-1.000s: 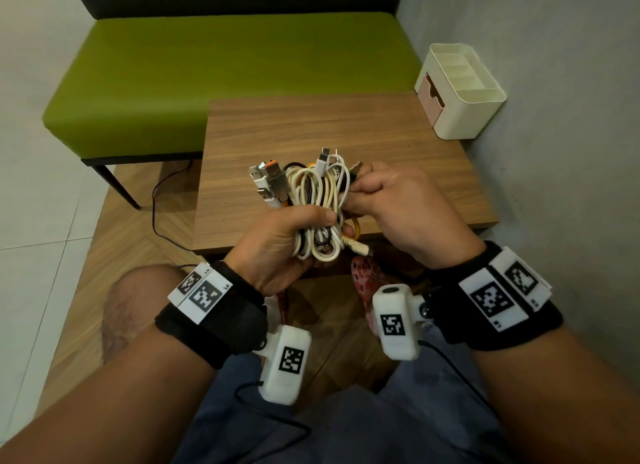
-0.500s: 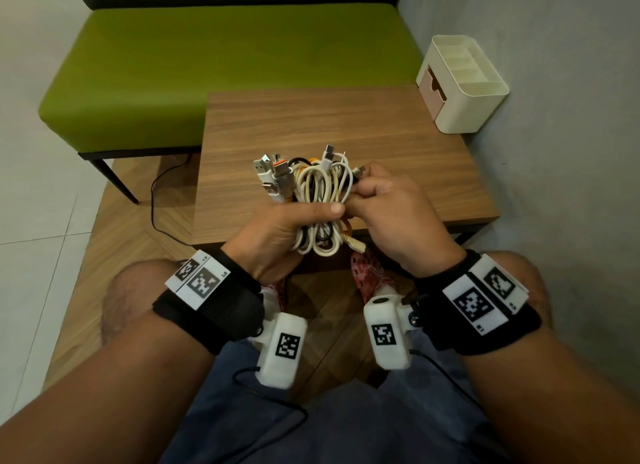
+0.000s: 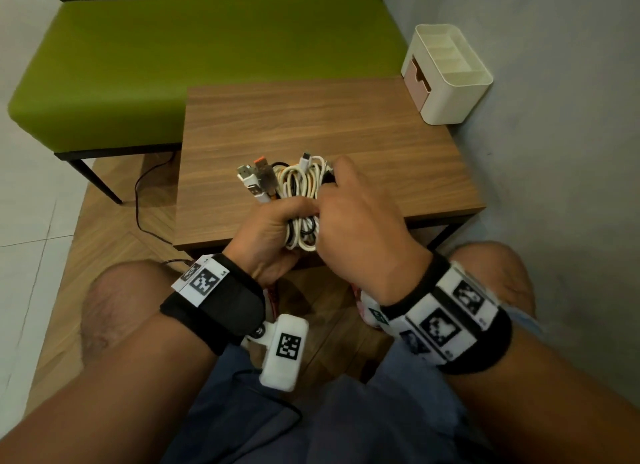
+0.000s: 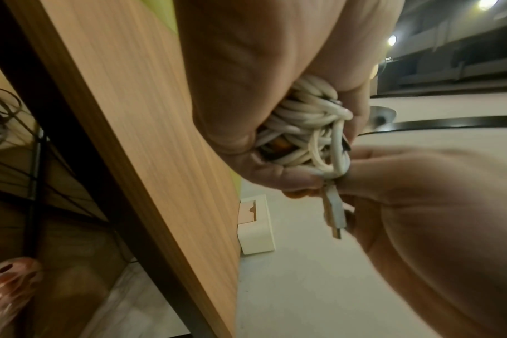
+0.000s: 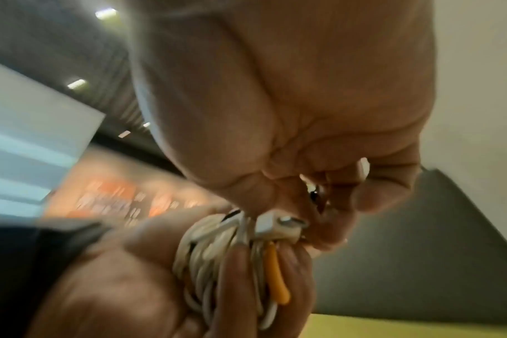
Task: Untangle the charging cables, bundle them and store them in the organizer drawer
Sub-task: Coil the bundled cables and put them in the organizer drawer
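The left hand is clenched round the middle of the cable bundle, fingers wrapped over the coiled white strands and thumb lying across the front. In the left wrist view the same fist closes over the white loops, with a dark and an orange strand showing inside the coil. The bundle stands roughly upright in that fist, above the near edge of the table and not resting on it. Several plugs fan out from its upper left, one with an orange insert.

The right hand comes in from the right, palm turned down and wrist raised, its fingers curled onto the upper right side of the bundle. The right wrist view, though blurred, shows its fingertips pinching at a white plug at the top of the coil, beside an orange cable end. In the left wrist view a grey plug hangs down against the right palm. Both hands touch each other at the bundle.

Both forearms reach forward over the person's knees, each wrist wearing a black band with printed markers.

The white organizer sits at the far right corner of the table against the wall, its pink drawer closed. A green bench stands beyond the table's far edge.
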